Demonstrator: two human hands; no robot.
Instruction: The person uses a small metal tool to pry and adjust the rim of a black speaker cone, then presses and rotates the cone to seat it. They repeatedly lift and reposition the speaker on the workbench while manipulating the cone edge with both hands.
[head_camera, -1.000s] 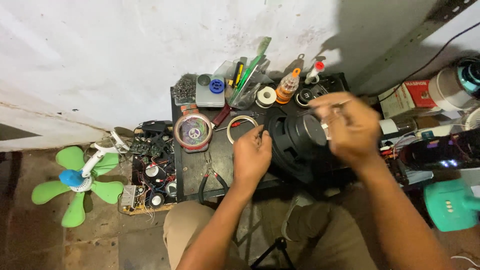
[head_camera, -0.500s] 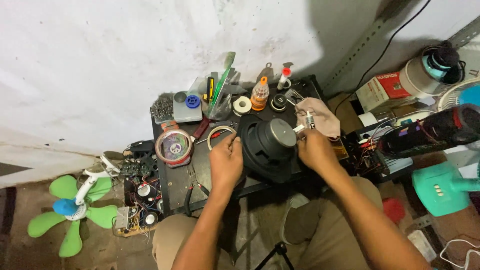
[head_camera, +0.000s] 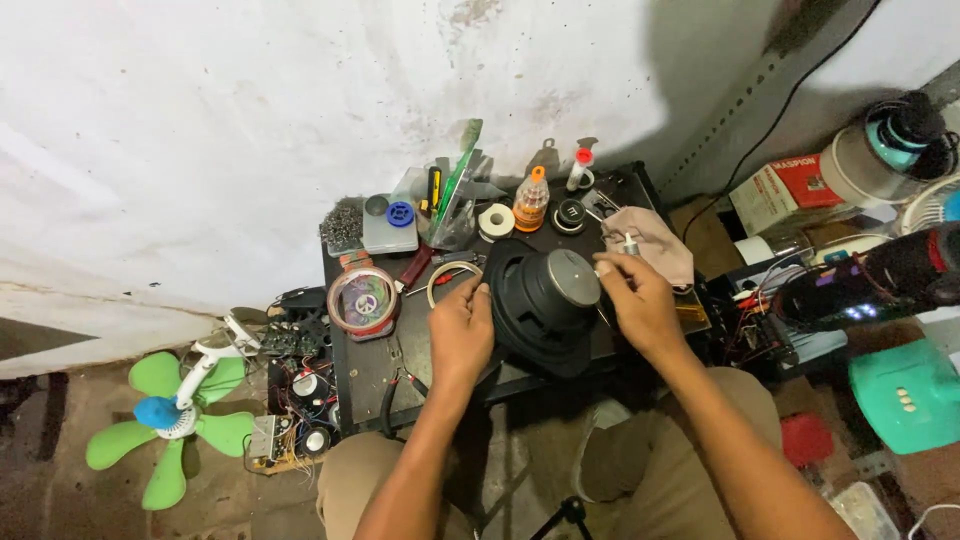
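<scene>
A small black worktable (head_camera: 360, 375) stood against a stained white wall (head_camera: 250, 130). At its middle lay a round black speaker (head_camera: 545, 305), cone side down, with the domed magnet housing facing up and catching a grey sheen.

The left hand (head_camera: 462, 330) rested against the speaker's left rim, fingers curled on the frame, steadying it. The right hand (head_camera: 635, 300) sat at the right rim, fingertips pinched on a small metal piece (head_camera: 630, 243) too small to identify.

Left of the speaker lay a round clear tub (head_camera: 362, 300) with a printed disc inside. At the far edge, a clear cup (head_camera: 450, 210) held green and yellow tools, beside a grey tray (head_camera: 390, 225) carrying a blue reel, an orange bottle (head_camera: 530, 200) and a tape roll (head_camera: 496, 221).

Against half a second before, the right hand had dropped from above the speaker to its rim; the left kept its place.
</scene>
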